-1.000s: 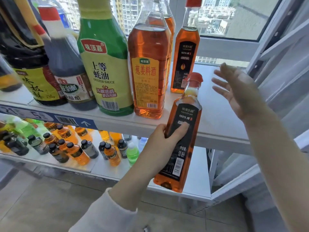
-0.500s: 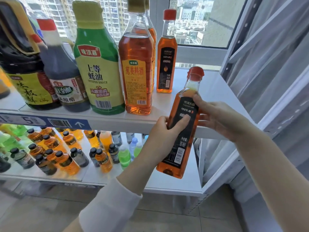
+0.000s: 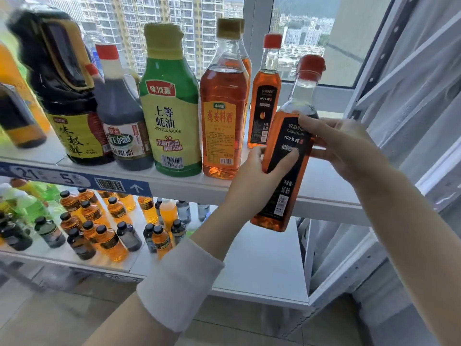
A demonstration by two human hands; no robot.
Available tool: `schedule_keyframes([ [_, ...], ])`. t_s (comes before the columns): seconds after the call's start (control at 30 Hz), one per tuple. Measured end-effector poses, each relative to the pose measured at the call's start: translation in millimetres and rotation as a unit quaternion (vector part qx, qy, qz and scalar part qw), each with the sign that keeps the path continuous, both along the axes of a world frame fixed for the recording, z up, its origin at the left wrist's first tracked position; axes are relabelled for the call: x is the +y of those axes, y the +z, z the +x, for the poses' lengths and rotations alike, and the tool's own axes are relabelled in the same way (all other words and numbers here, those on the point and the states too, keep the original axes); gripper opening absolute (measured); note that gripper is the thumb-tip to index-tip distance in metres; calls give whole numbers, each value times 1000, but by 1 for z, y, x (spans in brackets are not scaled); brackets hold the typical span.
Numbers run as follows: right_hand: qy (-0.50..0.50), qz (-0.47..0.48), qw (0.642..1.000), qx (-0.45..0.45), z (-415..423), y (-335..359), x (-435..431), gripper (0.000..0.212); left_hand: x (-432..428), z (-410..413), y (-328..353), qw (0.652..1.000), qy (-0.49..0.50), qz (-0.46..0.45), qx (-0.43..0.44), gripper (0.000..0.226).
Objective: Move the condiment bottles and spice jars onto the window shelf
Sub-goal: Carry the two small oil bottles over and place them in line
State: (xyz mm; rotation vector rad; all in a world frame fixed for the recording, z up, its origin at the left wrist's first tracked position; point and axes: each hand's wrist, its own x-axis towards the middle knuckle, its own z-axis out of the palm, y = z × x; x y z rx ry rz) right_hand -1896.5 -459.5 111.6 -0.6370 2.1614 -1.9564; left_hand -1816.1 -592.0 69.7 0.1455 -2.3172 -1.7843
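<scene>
The left hand (image 3: 259,171) comes up from below, its white cuff (image 3: 179,283) at the wrist, and wraps around the middle of a slim oil bottle (image 3: 287,156) with a red cap and black label, thumb laid across the label's front. The right hand (image 3: 346,146) reaches in from the right and closes on the same bottle higher up, fingers curled over its shoulder and thumb behind its far side. The bottle is held in the air, tilted slightly with its cap leaning right, its lower half hanging in front of the window shelf's (image 3: 324,181) front edge and its base below that edge. On the shelf just left of it stand a matching oil bottle (image 3: 265,96), a tall amber cooking wine bottle (image 3: 223,106) with another behind it, a green oyster sauce bottle (image 3: 169,113), a dark vinegar bottle (image 3: 119,121) and a big soy sauce jug (image 3: 67,96). The shelf's right end, behind the hands, is bare. On the lower shelf (image 3: 259,265) sit many small bottles (image 3: 109,238) with black caps.
</scene>
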Motion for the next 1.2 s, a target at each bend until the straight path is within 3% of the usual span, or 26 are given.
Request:
schedule_keyframes([
  [0.13,-9,2,999,52,-16,12,-4,38,-14,-2,-3,999,47,-18,21,52],
  [0.23,-20,2,998,66,-32,12,-11,41,-20,4,-17,996,83,-19,36,42],
  [0.37,-10,6,997,80,-54,5,-21,23,-24,7,-30,993,109,-13,33,32],
  [0.53,7,1,997,83,-70,2,-30,36,-28,3,-38,992,123,-10,24,29],
  [0.73,43,-9,995,92,-75,-1,-38,29,-32,-1,-46,991,132,-12,21,28],
  [0.9,50,-16,995,83,-74,-1,-41,41,-31,-5,-49,991,131,-21,13,29],
  [1.2,49,-23,995,82,-70,-2,-43,30,-32,-4,-49,990,134,-34,17,26],
])
